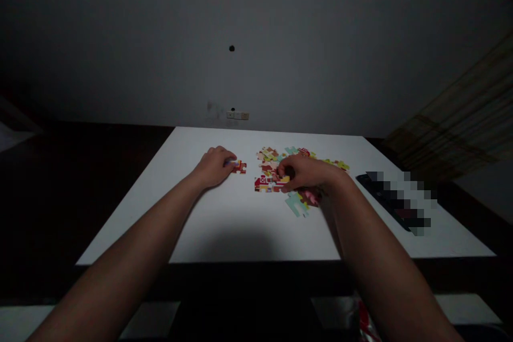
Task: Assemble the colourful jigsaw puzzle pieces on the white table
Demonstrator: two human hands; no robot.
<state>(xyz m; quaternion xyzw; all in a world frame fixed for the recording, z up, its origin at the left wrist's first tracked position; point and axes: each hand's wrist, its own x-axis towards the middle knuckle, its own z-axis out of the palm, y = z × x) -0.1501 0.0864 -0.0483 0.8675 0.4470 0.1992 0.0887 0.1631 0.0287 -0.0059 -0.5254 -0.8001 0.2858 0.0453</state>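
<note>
Toward the counter's (240, 230) far edge, left of centre, our left hand (214, 166) lay with its grip pinching a small red cluster (240, 166) of joined pieces. Just beside it, our right hand (306, 173) curled over the puzzle pile (269, 157); we could not tell whether its grip held anything.

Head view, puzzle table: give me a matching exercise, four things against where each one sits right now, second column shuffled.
Things:
1. left hand
2. right hand
3. pale green piece
4. dark flat object

Places:
A. by the right edge of the table
B. on the main pile of pieces
C. fingertips on a small red cluster, apart from the pile
D. on the near side of the pile, closest to the table's front edge

Pairs: 1-C, 2-B, 3-D, 4-A.
</note>
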